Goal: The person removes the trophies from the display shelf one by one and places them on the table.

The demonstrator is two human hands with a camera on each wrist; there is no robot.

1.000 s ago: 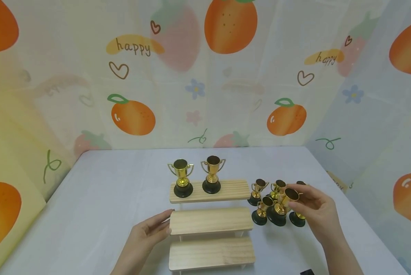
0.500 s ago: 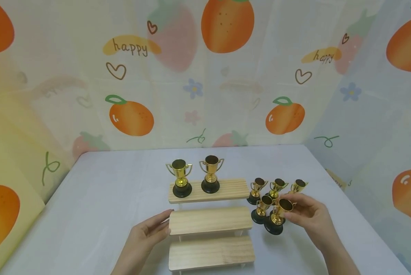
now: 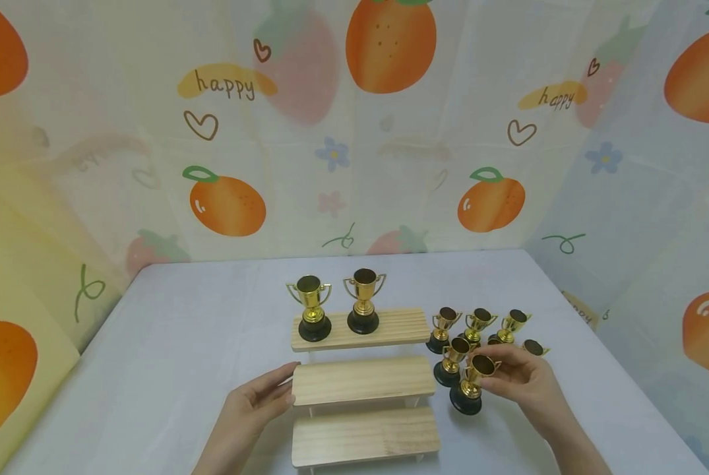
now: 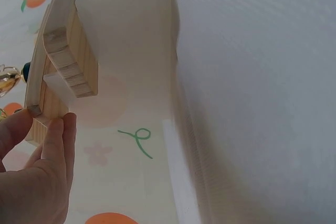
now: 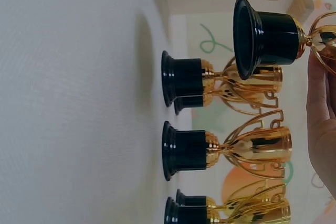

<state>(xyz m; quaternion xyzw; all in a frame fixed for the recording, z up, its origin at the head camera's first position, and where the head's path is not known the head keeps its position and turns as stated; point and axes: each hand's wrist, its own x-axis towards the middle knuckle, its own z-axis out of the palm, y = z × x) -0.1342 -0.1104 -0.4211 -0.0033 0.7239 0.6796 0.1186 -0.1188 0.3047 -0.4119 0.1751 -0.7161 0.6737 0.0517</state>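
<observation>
My left hand (image 3: 250, 402) pinches the left end of the middle board of a three-tier wooden display stand (image 3: 363, 382); the left wrist view has the board's end (image 4: 47, 98) between thumb and fingers. A small gold trophy cup (image 3: 471, 392) with a black base is gripped by my right hand (image 3: 523, 376), slightly tilted. In the right wrist view this trophy's base (image 5: 273, 40) is raised off the white table. Two more trophies, one at left (image 3: 311, 307) and one near the middle (image 3: 364, 300), stand upright on the top board.
To the right of the stand, several trophies (image 3: 451, 363) are grouped on the white tablecloth (image 3: 182, 343), some partly behind my right hand. The lower board (image 3: 366, 439) sits nearest to me. A fruit-print curtain (image 3: 390, 165) hangs behind and along both sides.
My right hand has brought the gripped trophy left and toward me, away from the group, uncovering trophies behind it. My left hand stays at the stand.
</observation>
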